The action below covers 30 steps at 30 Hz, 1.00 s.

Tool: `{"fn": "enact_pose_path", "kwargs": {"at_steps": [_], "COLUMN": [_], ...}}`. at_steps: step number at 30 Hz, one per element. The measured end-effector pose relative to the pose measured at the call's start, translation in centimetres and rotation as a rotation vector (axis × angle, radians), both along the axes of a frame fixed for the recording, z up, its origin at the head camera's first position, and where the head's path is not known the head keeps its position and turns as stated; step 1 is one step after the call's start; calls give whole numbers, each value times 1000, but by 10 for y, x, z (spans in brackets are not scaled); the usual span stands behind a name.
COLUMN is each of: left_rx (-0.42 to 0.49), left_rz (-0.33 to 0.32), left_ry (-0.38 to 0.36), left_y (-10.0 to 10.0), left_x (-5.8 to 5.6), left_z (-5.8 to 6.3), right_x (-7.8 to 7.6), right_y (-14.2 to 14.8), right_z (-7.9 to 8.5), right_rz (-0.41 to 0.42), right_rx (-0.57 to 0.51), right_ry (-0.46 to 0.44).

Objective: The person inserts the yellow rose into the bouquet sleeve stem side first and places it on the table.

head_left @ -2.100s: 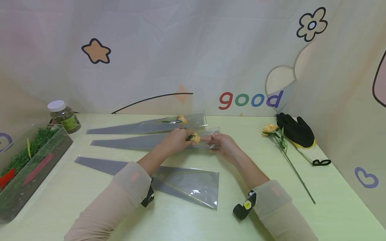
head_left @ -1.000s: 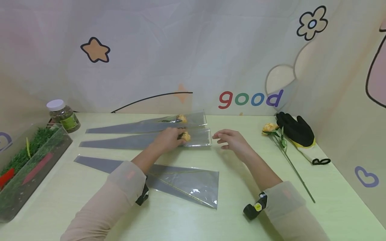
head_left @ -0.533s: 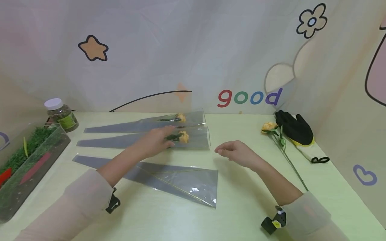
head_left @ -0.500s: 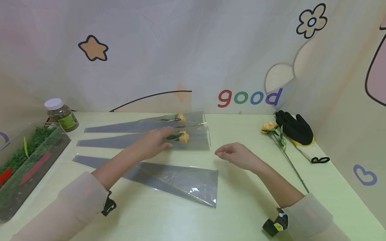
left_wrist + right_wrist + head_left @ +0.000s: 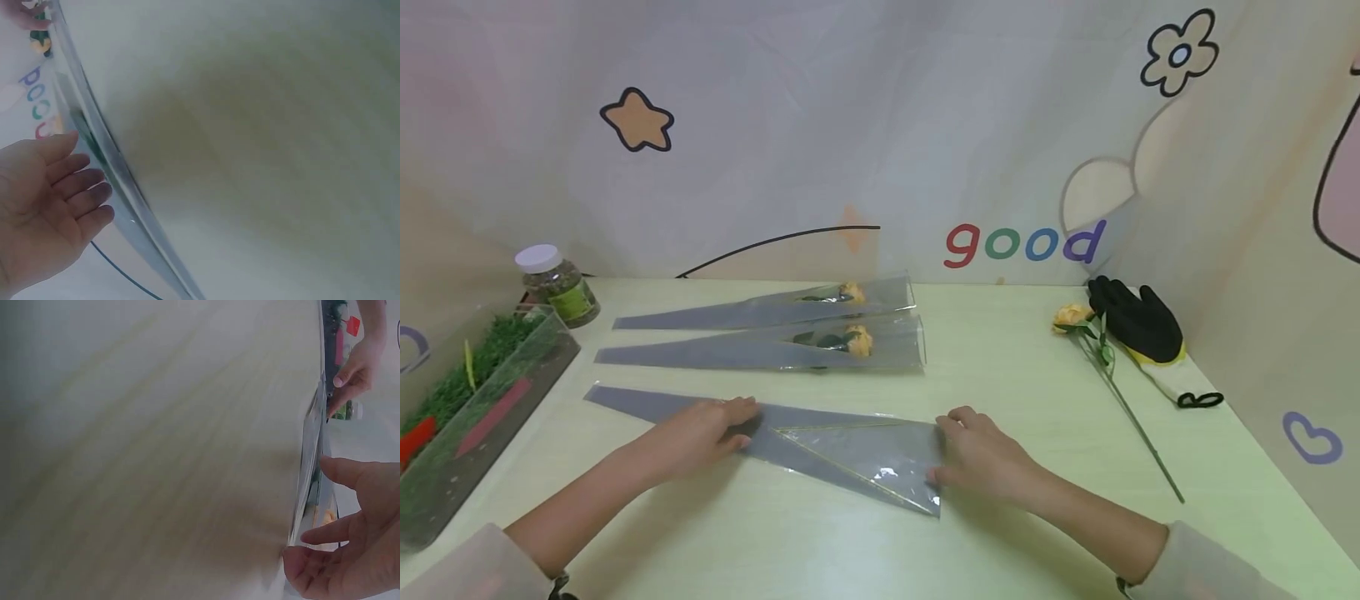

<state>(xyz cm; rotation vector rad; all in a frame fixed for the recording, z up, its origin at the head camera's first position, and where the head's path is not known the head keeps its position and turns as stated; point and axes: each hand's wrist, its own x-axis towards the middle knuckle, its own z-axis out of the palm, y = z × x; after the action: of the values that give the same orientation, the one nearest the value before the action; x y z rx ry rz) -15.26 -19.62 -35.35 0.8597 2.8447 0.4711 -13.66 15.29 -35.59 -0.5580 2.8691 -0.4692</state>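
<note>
Looks to me like the step here is getting hold of that near sleeve (image 5: 850, 450). It's lying on the counter in front of you at a slight slant, wide end to your right. Your left hand (image 5: 696, 433) is over its narrower half, thumb and fingers loosely apart and not clamped on anything. Your right hand (image 5: 988, 454) is at the wide edge, thumb spread from the index; whether the fingertips actually touch the plastic, I can't tell.

My take: keep the left one light so you don't crease the film, and work the right thumb at the lip until the layers part. Thin stuff like that probably slides and clings, so don't yank.

Just beyond are the middle sleeve (image 5: 700, 350) and the back sleeve (image 5: 715, 314), each with a yellow rose inside. One loose rose (image 5: 1104, 355) is off to your right, beside a black work glove (image 5: 1138, 329). On your left there's a clear box (image 5: 512, 417) of fake grass with a jar (image 5: 559, 286) behind it.

Pale, smooth counter (image 5: 850, 558), printed cloth (image 5: 880, 125) behind, "good" in coloured letters.
</note>
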Motion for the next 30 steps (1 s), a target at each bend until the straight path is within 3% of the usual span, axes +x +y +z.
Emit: {"fn": "enact_pose_path", "kwargs": {"at_steps": [14, 22, 26, 30], "left_rx": [16, 31, 27, -3], "left_rz": [-60, -42, -33, -27], "left_ry": [-50, -197, -201, -192], "left_y": [-16, -16, -14, -11], "left_x": [1, 8, 13, 16], "left_z": [-11, -16, -16, -17], "right_x": [-4, -8, -13, -20], "right_y": [0, 3, 5, 7], "right_z": [-5, -6, -7, -8], "right_rz": [-22, -38, -60, -109], "right_rx": [61, 46, -6, -181], "right_ry": [23, 62, 66, -36]}}
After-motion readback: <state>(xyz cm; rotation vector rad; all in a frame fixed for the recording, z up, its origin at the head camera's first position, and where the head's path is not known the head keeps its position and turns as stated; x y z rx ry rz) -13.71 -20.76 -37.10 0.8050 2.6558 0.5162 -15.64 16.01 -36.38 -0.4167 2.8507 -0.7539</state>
